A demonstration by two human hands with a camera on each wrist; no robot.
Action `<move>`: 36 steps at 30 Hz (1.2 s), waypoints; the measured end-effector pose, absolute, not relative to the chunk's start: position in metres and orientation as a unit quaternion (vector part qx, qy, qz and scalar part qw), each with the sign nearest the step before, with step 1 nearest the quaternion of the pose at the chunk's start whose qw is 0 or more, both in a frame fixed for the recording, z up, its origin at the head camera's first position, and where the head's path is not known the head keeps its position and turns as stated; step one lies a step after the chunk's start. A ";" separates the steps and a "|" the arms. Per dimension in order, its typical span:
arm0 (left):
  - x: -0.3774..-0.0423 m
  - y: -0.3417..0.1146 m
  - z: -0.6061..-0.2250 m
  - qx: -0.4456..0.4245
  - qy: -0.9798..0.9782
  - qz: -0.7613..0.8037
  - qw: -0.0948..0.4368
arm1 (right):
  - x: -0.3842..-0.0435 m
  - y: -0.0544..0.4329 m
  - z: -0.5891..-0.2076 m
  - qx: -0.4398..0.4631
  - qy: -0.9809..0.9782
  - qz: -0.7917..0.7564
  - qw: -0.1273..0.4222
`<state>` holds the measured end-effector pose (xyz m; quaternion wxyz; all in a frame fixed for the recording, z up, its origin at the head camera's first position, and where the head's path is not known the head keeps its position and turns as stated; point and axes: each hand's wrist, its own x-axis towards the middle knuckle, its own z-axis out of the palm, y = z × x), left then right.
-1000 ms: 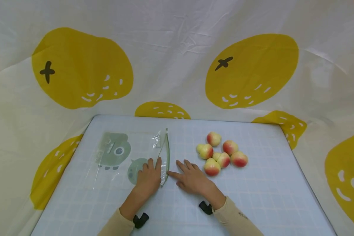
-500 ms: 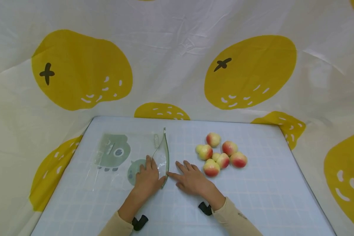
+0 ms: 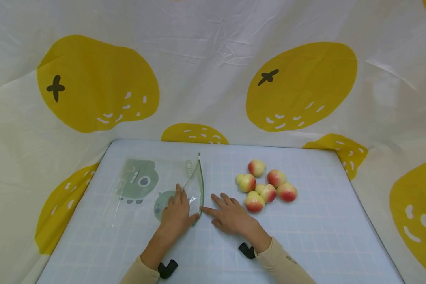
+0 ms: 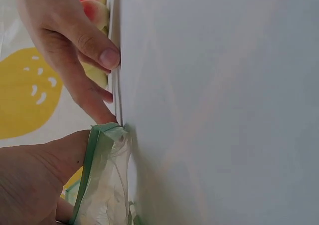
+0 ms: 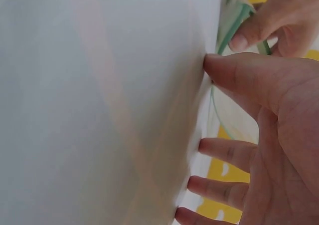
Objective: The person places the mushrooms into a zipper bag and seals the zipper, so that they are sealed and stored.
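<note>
A clear zip bag (image 3: 193, 185) printed with green cartoon monsters lies flat on the left half of the table, its green-edged mouth facing right and gaping. Over its near part my left hand (image 3: 175, 215) lies with straight fingers on the film and the thumb stretched to the mouth's green edge (image 4: 89, 167). My right hand (image 3: 230, 213) rests on the table with fingers spread, its index fingertip at the same edge. In the right wrist view, the left thumb (image 5: 249, 35) overlaps the green strip, and the right fingertips (image 5: 202, 145) stand on the cloth.
Several yellow-and-red peaches (image 3: 268, 193) lie clustered right of the bag, beyond my right hand. A pale checked cloth covers the table (image 3: 323, 236). A white curtain (image 3: 206, 79) with yellow fruit prints hangs behind and at the sides.
My left thumb has swung out rightward to the bag's green edge, and the left fingers have shifted slightly left and away. The mouth gapes wider. My right hand has stayed in place.
</note>
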<state>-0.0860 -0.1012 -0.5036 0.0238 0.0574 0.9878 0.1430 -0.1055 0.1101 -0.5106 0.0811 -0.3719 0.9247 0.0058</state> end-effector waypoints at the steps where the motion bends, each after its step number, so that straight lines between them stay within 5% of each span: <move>1: -0.086 -0.101 -0.504 0.057 0.988 0.144 0.025 | -0.106 0.110 -0.511 -0.373 0.924 0.007 0.080; 36: -0.090 -0.094 -0.511 0.020 0.989 0.140 0.038 | -0.105 0.111 -0.513 -0.377 0.924 0.016 0.068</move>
